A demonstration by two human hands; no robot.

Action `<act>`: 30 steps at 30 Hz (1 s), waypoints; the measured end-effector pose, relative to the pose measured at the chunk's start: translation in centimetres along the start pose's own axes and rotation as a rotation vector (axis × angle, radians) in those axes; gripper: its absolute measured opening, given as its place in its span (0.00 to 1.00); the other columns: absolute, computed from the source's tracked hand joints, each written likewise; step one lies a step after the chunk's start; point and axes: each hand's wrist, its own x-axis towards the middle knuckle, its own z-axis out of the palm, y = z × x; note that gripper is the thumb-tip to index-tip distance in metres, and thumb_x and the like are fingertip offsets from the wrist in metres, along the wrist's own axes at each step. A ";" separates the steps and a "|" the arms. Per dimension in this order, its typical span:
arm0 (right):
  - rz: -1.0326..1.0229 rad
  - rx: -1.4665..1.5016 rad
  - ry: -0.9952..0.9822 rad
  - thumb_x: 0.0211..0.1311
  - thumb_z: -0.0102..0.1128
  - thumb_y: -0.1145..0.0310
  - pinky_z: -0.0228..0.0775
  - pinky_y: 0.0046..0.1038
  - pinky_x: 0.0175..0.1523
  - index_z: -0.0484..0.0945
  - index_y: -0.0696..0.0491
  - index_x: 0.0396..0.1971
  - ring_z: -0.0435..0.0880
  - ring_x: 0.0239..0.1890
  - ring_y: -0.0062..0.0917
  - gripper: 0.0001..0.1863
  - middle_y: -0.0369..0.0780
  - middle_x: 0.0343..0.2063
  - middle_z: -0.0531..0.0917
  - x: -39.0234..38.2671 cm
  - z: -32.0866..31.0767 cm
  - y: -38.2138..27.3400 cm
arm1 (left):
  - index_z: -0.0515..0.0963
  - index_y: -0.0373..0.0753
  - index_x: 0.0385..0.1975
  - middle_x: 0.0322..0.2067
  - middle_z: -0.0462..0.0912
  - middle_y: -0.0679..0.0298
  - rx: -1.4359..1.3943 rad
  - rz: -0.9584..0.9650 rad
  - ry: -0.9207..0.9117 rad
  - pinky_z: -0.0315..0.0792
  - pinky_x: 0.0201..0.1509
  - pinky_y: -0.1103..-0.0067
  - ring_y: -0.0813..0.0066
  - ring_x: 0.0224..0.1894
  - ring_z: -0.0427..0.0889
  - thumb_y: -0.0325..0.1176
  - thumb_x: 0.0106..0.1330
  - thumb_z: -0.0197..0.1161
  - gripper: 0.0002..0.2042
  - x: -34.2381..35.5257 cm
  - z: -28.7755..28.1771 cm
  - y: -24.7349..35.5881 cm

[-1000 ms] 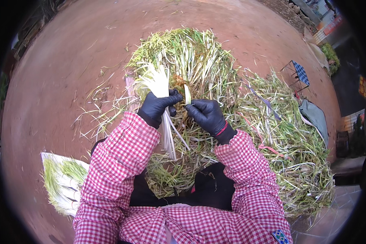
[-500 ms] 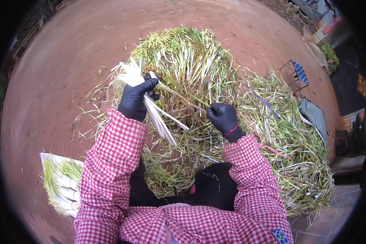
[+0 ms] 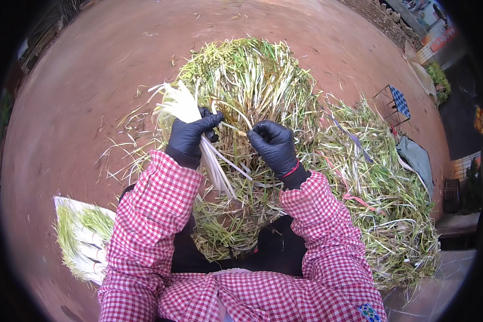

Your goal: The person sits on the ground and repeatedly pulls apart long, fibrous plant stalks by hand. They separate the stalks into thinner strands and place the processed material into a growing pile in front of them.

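In a black glove, my left hand (image 3: 192, 134) grips a bunch of long pale stalks (image 3: 180, 102), whose feathery white ends fan out upward while thin lengths hang down below the fist. My right hand (image 3: 272, 145), gloved in black too, is just to its right, thumb and forefinger pinched on a slim pale stalk (image 3: 241, 130) that bends over toward the bunch. Behind both hands lies a large heap of green and straw-coloured stalks (image 3: 252, 75) on the reddish ground (image 3: 80, 80).
More loose stalks (image 3: 392, 241) spread to the right, with a purple strap and pink ties among them. A white sheet with tied bundles (image 3: 84, 241) lies at lower left. A small stool with a blue checked top (image 3: 399, 102) and a grey-green cloth (image 3: 416, 161) are at right.
My left hand went leftward, then came slightly back to the right. My right hand moved down and right, then rose leftward, closer to the bunch, still pinched on a slim stalk.
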 end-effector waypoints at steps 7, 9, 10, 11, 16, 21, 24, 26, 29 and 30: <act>0.336 -1.161 -0.466 0.49 0.56 0.64 0.71 0.35 0.31 0.77 0.50 0.23 0.79 0.26 0.37 0.06 0.42 0.22 0.79 -2.1 -5.4 6.7 | 0.68 0.41 0.25 0.17 0.69 0.71 -0.005 0.036 0.011 0.66 0.21 0.84 0.83 0.18 0.67 0.29 0.48 0.66 0.11 0.2 -2.4 2.0; 0.326 -1.122 -0.435 0.49 0.56 0.64 0.71 0.35 0.35 0.77 0.49 0.28 0.79 0.29 0.37 0.07 0.42 0.25 0.80 -1.3 -5.1 5.8 | 0.68 0.41 0.25 0.17 0.69 0.71 0.006 0.005 0.016 0.66 0.21 0.85 0.83 0.17 0.67 0.27 0.48 0.66 0.11 0.1 -2.1 1.8; 0.413 -1.128 -0.447 0.50 0.55 0.65 0.71 0.35 0.36 0.77 0.49 0.31 0.79 0.31 0.37 0.08 0.42 0.27 0.80 -1.1 -4.7 4.8 | 0.68 0.40 0.25 0.17 0.69 0.71 -0.010 0.014 0.009 0.66 0.21 0.85 0.83 0.17 0.67 0.27 0.48 0.66 0.11 0.0 -1.8 1.6; 0.294 -0.879 -0.328 0.50 0.56 0.64 0.71 0.34 0.39 0.75 0.49 0.39 0.80 0.33 0.36 0.14 0.43 0.34 0.80 -0.5 -4.1 3.7 | 0.68 0.40 0.25 0.16 0.68 0.71 0.002 0.036 -0.011 0.65 0.20 0.86 0.84 0.16 0.66 0.26 0.47 0.66 0.11 -0.3 -1.3 1.1; 0.036 0.255 -0.475 0.61 0.50 0.67 0.70 0.22 0.42 0.71 0.58 0.46 0.80 0.36 0.22 0.15 0.40 0.32 0.80 -0.9 1.9 -0.3 | 0.69 0.40 0.28 0.18 0.69 0.72 0.037 -0.016 -0.100 0.66 0.23 0.84 0.85 0.16 0.66 0.29 0.49 0.65 0.11 -0.8 -0.4 1.9; 0.336 0.199 -0.443 0.63 0.49 0.68 0.63 0.16 0.23 0.75 0.59 0.35 0.70 0.17 0.11 0.10 0.31 0.16 0.72 -2.8 3.5 0.2 | 0.70 0.37 0.37 0.28 0.77 0.68 -0.105 0.004 -0.044 0.65 0.23 0.86 0.87 0.17 0.67 0.29 0.54 0.61 0.12 -0.6 -2.3 4.2; 0.176 0.281 -0.279 0.62 0.50 0.68 0.59 0.16 0.22 0.76 0.58 0.32 0.66 0.16 0.10 0.09 0.30 0.14 0.70 -2.4 3.6 -0.1 | 0.70 0.33 0.40 0.29 0.78 0.63 -0.030 -0.148 -0.137 0.69 0.21 0.86 0.81 0.21 0.74 0.36 0.56 0.61 0.17 -1.0 -1.3 0.9; 0.218 0.329 -0.290 0.60 0.53 0.67 0.64 0.16 0.29 0.76 0.58 0.35 0.70 0.24 0.11 0.10 0.32 0.21 0.75 -2.2 4.0 -0.6 | 0.72 0.34 0.35 0.24 0.77 0.63 -0.017 -0.142 -0.320 0.68 0.20 0.87 0.81 0.20 0.74 0.37 0.57 0.60 0.14 -0.8 -1.1 -1.1; 0.155 0.282 -0.357 0.57 0.57 0.66 0.67 0.19 0.41 0.75 0.58 0.40 0.74 0.34 0.14 0.13 0.36 0.32 0.79 -2.4 3.6 -0.2 | 0.72 0.38 0.29 0.19 0.73 0.69 -0.104 -0.160 -0.225 0.66 0.21 0.86 0.83 0.17 0.70 0.37 0.59 0.58 0.09 0.3 -3.0 -1.0; 0.245 0.333 -0.344 0.56 0.58 0.66 0.67 0.20 0.41 0.75 0.58 0.40 0.74 0.34 0.14 0.14 0.36 0.32 0.79 -2.7 2.9 0.5 | 0.72 0.39 0.30 0.18 0.72 0.71 -0.202 -0.134 -0.232 0.64 0.21 0.86 0.83 0.16 0.68 0.37 0.59 0.58 0.08 0.6 -4.0 -0.2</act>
